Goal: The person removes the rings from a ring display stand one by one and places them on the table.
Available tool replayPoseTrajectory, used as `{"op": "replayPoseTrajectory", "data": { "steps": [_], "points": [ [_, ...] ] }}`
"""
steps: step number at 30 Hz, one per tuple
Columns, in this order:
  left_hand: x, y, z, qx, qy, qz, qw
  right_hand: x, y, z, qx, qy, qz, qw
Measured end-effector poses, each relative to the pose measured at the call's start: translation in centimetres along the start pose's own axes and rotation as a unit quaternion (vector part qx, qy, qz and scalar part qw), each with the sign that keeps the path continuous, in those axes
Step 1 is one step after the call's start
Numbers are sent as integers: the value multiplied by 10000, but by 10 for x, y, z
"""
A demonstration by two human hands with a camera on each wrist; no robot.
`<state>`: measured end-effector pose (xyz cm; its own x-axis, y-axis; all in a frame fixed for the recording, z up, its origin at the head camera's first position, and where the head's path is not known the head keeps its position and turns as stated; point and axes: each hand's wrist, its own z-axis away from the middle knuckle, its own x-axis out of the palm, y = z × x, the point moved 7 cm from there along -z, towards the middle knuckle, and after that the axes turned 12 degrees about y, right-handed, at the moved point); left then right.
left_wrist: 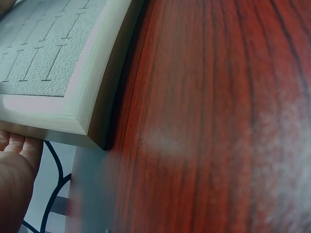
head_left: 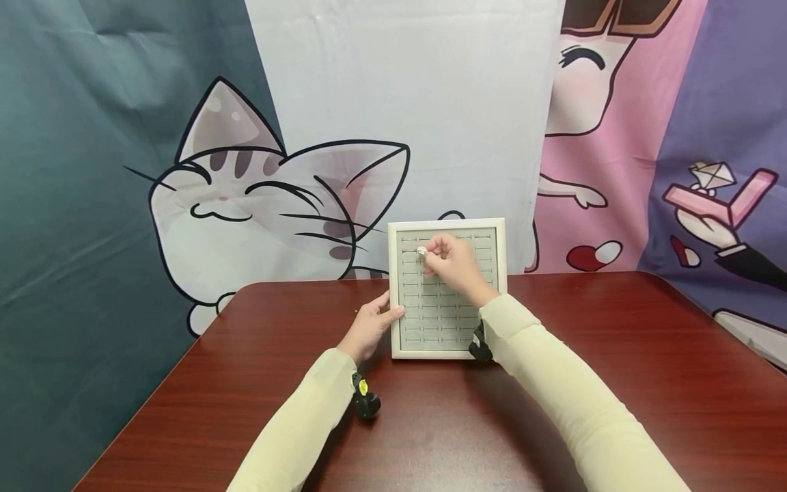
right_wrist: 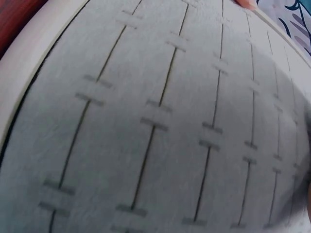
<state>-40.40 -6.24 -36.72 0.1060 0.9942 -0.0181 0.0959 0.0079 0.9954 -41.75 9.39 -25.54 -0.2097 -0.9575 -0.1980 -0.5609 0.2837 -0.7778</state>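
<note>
A ring display board (head_left: 447,354) with a cream frame and a grey padded face cut with rows of slits stands tilted up on the table. My left hand (head_left: 369,326) grips its left edge, thumb on the front, other fingers partly hidden behind. In the left wrist view, fingers of that hand (left_wrist: 18,170) show under the frame's edge. My right hand (head_left: 453,263) is in front of the board's upper part and pinches a small silvery ring (head_left: 421,251) close to the slits at upper left. The right wrist view shows the slits (right_wrist: 146,167) large, but not the ring.
The dark red wooden table (head_left: 270,403) spreads around the board. Behind it hangs a cloth backdrop (head_left: 406,82) with cartoon figures. Black cables (left_wrist: 53,170) show beyond the table edge in the left wrist view.
</note>
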Motion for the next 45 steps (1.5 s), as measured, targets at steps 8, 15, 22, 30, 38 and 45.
{"op": "replayPoseTrajectory", "data": {
  "steps": [8, 15, 22, 30, 38, 45],
  "points": [
    [0, -3, -1, -4, 36, 73, 10000, -24, 9, 7, 490, 208, 76, 9986],
    [0, -2, 0, 44, 27, 120, 9999, -40, 11, 16, 567, 335, 220, 9976],
    [-1, -3, 1, -42, 48, 142, 9999, -52, 2, 31, 793, 235, 143, 9965],
    [0, -3, 0, -55, 64, 99, 9999, -72, 32, 35, 902, 455, 72, 9949],
    [-1, -4, 1, -84, 53, 80, 9999, -88, 38, 48, 762, 661, 224, 9946],
    [-1, -1, 2, -54, 74, 17, 10000, -101, 42, 61, 964, 687, 201, 9928]
  ]
}}
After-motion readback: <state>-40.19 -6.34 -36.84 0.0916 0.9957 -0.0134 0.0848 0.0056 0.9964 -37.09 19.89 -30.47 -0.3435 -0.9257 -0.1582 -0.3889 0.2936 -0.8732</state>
